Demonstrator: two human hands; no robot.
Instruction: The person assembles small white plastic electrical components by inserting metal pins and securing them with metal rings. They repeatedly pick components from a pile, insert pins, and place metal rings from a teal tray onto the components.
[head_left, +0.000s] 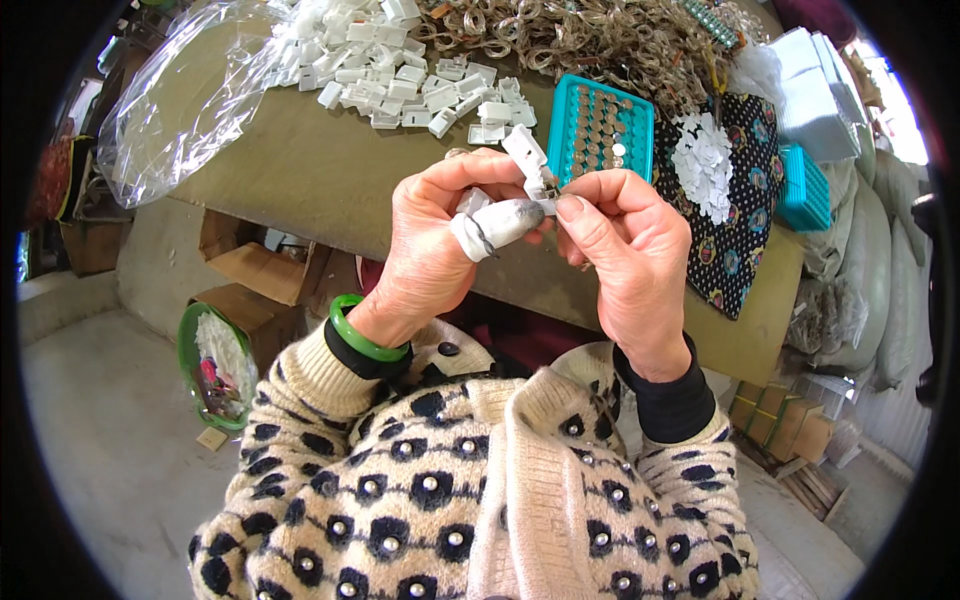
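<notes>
In my left hand [425, 230] is a small white plastic case [524, 150], opened out and held between thumb and fingers. A white wrap [490, 228], tied with a dark band and smudged dark at its tip, covers that thumb. My right hand [640, 250] is closed in a pinch at the lower end of the same case. Whatever tiny part sits between those fingertips is too small to make out. Just beyond the hands stands a teal tray [563, 105] holding rows of round, coin-like metal discs [596, 120].
Past my left hand lie many white plastic cases [365, 70] and a clear plastic bag [190, 100]. Coiled wires [560, 35] cover the far side. White flat pieces [703, 165] rest on dark patterned cloth [742, 255]. A second teal tray [805, 190] stands at right; cardboard boxes [262, 270] are below left.
</notes>
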